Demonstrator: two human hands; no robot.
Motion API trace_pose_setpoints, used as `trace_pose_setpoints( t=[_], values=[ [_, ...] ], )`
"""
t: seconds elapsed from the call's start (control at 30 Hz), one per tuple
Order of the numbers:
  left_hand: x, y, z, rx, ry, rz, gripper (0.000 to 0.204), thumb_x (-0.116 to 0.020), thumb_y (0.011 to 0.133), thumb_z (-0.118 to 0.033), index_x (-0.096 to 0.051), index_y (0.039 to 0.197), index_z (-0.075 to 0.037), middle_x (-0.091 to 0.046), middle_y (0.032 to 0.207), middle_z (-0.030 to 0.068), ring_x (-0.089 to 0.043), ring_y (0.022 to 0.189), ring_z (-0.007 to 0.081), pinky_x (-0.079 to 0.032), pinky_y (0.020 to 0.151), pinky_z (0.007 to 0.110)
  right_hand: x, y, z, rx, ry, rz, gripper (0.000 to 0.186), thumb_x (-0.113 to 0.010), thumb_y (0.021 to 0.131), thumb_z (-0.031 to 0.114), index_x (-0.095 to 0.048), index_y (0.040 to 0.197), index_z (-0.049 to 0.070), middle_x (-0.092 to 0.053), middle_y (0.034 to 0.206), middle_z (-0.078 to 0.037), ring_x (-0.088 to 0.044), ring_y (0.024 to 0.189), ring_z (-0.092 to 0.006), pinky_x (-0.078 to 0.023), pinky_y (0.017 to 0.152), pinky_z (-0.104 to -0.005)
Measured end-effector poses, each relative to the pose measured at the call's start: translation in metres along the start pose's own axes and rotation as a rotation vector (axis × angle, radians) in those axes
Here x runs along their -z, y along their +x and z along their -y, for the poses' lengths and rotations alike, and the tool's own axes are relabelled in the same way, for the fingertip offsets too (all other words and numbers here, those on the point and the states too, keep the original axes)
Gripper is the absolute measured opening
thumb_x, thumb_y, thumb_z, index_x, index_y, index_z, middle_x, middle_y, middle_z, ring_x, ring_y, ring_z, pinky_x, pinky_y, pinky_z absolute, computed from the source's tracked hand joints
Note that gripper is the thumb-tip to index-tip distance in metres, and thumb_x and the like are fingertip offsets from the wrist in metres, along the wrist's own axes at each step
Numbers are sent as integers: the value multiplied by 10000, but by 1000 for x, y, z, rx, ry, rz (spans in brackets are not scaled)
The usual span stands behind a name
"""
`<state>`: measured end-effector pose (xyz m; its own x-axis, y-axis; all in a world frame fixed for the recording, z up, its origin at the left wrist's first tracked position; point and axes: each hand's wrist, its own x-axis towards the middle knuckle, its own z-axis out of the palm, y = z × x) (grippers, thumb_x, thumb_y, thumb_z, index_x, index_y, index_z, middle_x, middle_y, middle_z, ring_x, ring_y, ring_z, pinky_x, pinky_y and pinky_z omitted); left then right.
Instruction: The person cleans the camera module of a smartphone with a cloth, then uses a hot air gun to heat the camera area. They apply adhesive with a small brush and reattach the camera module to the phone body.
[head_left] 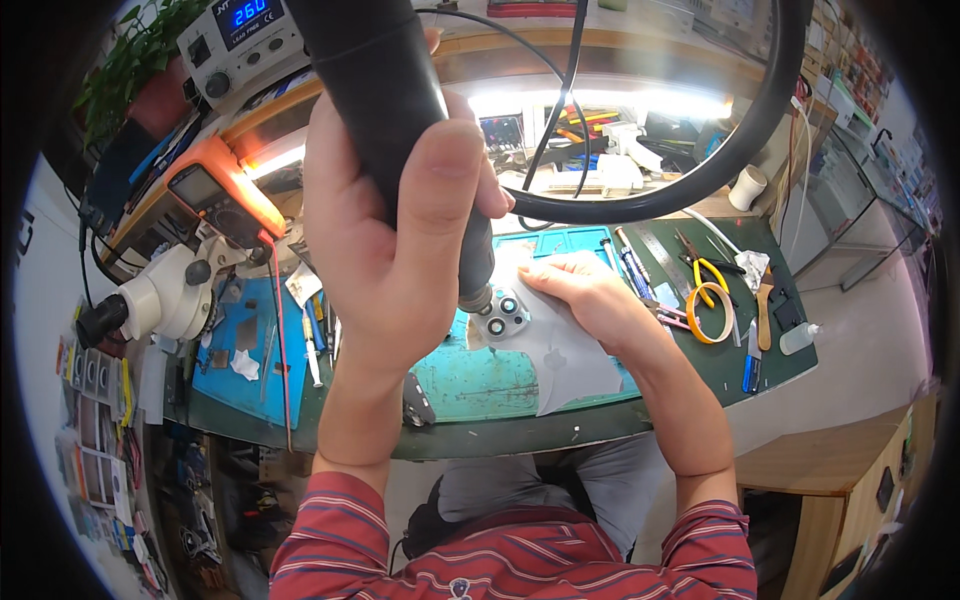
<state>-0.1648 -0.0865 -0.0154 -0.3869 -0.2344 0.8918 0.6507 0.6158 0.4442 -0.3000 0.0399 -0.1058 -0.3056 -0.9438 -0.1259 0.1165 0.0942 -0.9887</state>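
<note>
My left hand (370, 250) is wrapped around the thick black handle of a hot-air gun (365, 70). Its metal nozzle (476, 300) points down right at the edge of a camera bump (505, 316) on a grey phone back panel (565, 375). My right hand (590, 300) holds that panel by its upper right part, thumb on top and fingertips partly hidden. The panel lies over a cyan work mat (465, 385). A small dark part (418, 400) sits to the lower left of it. Whether the nozzle touches the panel I cannot tell.
At left are a microscope head (165, 290), an orange multimeter (225, 200) and a control unit (240, 50). A thick hose (700, 190) loops overhead. At right lie yellow pliers (705, 270), a tape roll (708, 312), a brush (765, 310) and a bottle (798, 338).
</note>
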Motion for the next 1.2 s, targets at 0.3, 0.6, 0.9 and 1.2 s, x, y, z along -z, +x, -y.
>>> trace_pose_setpoints(
  t=[0.3,0.6,0.9,1.2],
  values=[
    [-1,-1,1,8,-16,4,613,-564,1078,-344,-385,1448,109,-593,953,79,-633,704,141,-581,668,331,-4,-2,2,-2,23,-66,302,-562,1006,210,-705,1089,-42,-718,1017,-80,-600,881,-134,-474,777,-287],
    [-1,-2,3,19,-20,7,577,-562,1080,-303,-389,1448,107,-596,959,80,-628,709,135,-577,680,324,-12,-5,6,-9,-75,-154,407,-523,1074,327,-690,1042,-42,-704,956,-88,-565,844,-139,-454,776,-295],
    [-1,-2,2,20,-16,-2,542,-555,1081,-272,-400,1444,100,-601,964,82,-628,712,135,-583,680,326,-6,0,5,-57,-141,-196,653,-404,1097,566,-638,819,23,-544,746,-9,-441,709,-116,-385,665,-288],
    [-3,-2,3,26,-1,3,541,-541,1087,-276,-396,1444,104,-599,965,82,-628,713,137,-585,681,333,1,0,5,-121,-157,-133,726,-399,1060,664,-613,832,10,-516,819,-17,-428,772,-115,-371,698,-272]
  ],
)
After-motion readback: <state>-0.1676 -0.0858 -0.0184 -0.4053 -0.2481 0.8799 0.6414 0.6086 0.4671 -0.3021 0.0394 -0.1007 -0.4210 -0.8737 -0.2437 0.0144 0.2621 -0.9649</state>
